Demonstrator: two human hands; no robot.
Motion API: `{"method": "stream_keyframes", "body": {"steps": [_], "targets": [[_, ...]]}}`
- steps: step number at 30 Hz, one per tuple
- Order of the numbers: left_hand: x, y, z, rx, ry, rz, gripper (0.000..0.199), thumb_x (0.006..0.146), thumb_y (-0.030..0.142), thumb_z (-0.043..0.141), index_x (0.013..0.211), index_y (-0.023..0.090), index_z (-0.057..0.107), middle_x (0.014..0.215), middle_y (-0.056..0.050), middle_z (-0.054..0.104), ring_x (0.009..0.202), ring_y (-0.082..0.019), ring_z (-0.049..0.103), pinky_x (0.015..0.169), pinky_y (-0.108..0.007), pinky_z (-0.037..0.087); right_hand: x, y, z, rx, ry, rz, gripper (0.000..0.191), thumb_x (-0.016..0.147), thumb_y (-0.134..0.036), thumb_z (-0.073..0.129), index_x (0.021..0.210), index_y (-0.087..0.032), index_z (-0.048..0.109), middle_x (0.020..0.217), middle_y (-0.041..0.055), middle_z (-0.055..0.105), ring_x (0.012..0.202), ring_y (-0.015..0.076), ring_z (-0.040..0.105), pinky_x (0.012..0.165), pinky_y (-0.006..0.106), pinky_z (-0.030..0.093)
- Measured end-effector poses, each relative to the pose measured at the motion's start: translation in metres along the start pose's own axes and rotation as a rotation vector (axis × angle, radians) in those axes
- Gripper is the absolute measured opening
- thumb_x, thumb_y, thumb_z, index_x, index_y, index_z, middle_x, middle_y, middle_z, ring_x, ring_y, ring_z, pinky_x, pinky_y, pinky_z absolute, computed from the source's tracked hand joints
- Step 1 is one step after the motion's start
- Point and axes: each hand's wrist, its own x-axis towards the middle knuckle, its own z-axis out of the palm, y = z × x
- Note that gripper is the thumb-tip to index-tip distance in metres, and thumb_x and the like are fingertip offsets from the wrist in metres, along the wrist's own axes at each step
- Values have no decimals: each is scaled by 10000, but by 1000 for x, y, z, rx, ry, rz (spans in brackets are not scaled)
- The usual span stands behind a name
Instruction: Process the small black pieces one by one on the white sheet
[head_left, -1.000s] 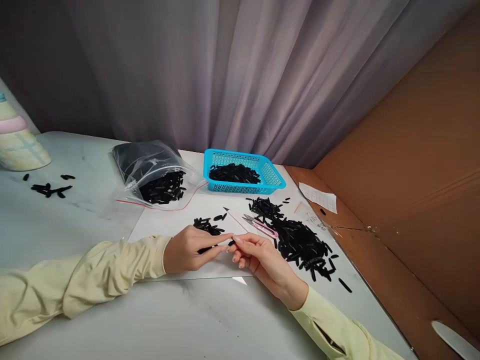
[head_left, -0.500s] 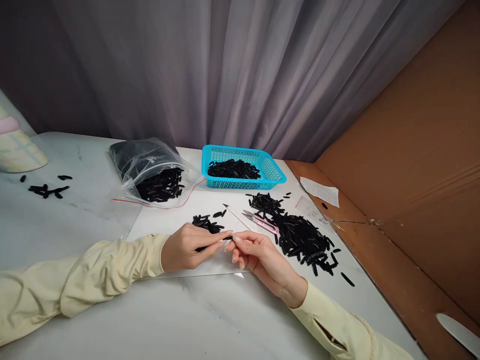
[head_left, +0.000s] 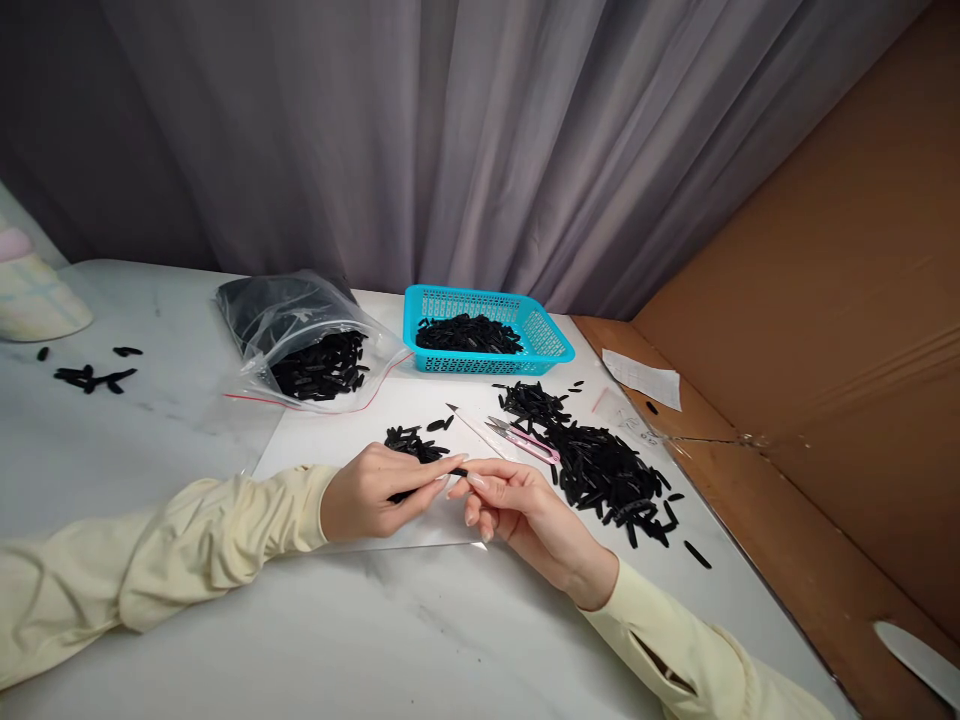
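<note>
Between my two hands is one small black elongated piece [head_left: 458, 472], mostly covered by fingertips. My left hand [head_left: 386, 490] pinches its left end, and my right hand [head_left: 517, 500] holds the right end between thumb and forefinger. Right behind my left hand lies a small heap of similar black pieces [head_left: 411, 443], partly hidden by the fingers. Past my right hand, pink-handled thread snips [head_left: 525, 440] rest beside a thin pointed tool [head_left: 474, 428], perhaps tweezers. A larger pile of black pieces [head_left: 607, 475] spreads to the right on the table.
A blue perforated basket [head_left: 491, 364] holding black pieces stands at the back. Left of it, an open clear zip bag [head_left: 315, 350] spills similar pieces. Several loose pieces [head_left: 94, 379] lie far left. A paper slip [head_left: 642, 379] sits near the brown wall [head_left: 825, 330].
Both hands stay almost in place, still on the black piece; my right fingers have shifted slightly to the right. The whole view has moved a little.
</note>
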Motion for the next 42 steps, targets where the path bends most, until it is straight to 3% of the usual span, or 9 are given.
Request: {"method": "stream_keyframes", "body": {"steps": [5,13,22,25,29,31,33,38,42], "targets": [[0,0,0,-17,9,-3,304,861,79,477,1145,71,587,535,-3,622,391,-82,484,386,-187,353,0,0,0,8,-8,6,184,741,-244,700,879,-121,696,709,34,672,488,61,548,487,173,461],[-1,0,0,-9,5,-2,313,864,81,460,1151,101,584,473,45,536,374,-71,450,382,-181,332,0,2,-3,34,-30,-5,169,764,-211,678,894,-103,691,884,84,693,609,82,620,512,152,503],[-1,0,1,-23,13,-8,326,867,91,460,1173,107,574,493,41,556,384,-64,450,382,-161,332,1,3,-1,-71,-18,-27,194,762,-268,677,870,-107,669,862,89,696,607,103,634,502,181,501],[-1,0,2,-34,49,-79,366,866,121,498,1231,108,528,474,70,518,374,-56,398,399,-146,344,3,-8,-11,-321,132,-186,217,756,-336,668,816,-128,657,794,78,694,585,134,631,523,245,508],[0,2,4,-34,43,-207,407,876,179,493,1274,100,467,449,113,380,389,-59,326,450,-127,364,6,-32,-37,-901,578,-544,207,784,-340,616,891,-164,643,745,55,672,665,192,621,644,341,492],[0,2,4,-36,17,-253,424,883,203,476,1289,88,436,462,117,345,400,-61,303,479,-120,376,5,-39,-42,-1231,691,-658,209,799,-303,595,956,-172,635,744,53,648,711,215,592,675,360,459],[-1,2,4,-38,-4,-278,449,882,216,473,1304,78,407,467,121,322,402,-63,284,497,-118,381,3,-40,-36,-1443,590,-696,169,826,-273,568,942,-170,635,735,52,618,698,204,561,654,335,438],[-3,2,3,-28,-70,-279,486,884,251,449,1332,87,352,463,114,378,388,-75,324,482,-138,375,1,-25,5,-1442,-17,-585,118,879,-182,511,936,-147,609,821,68,625,721,159,560,622,252,428],[-5,0,4,-6,-114,-252,509,896,304,421,1356,122,306,489,88,510,390,-94,426,475,-167,384,8,-19,27,-1628,-170,-432,191,900,-127,439,819,-142,610,759,73,620,680,160,525,589,258,373]]}}
